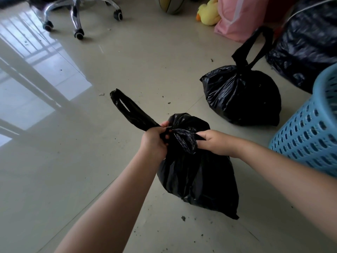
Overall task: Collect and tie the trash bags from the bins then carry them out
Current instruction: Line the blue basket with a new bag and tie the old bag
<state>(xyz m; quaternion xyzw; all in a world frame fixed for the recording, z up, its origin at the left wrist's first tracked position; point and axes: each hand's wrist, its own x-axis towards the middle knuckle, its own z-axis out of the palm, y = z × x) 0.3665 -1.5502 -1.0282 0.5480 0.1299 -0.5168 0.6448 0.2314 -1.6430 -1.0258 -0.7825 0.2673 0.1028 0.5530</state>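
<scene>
A full black trash bag (197,176) stands on the tiled floor in front of me. My left hand (155,141) grips one of its handle loops, which sticks out up and to the left. My right hand (217,143) grips the other handle at the twisted knot on top of the bag. Behind it to the right sits a second black trash bag (242,95), tied, with its handles standing up. A blue perforated plastic bin (310,136) stands at the right edge.
A large black bag (310,46) lies at the far right, with a pink bag (237,19), a yellow plush duck (209,12) and a ball (171,5) behind. An office chair base (78,17) stands at the far left. Crumbs dot the floor.
</scene>
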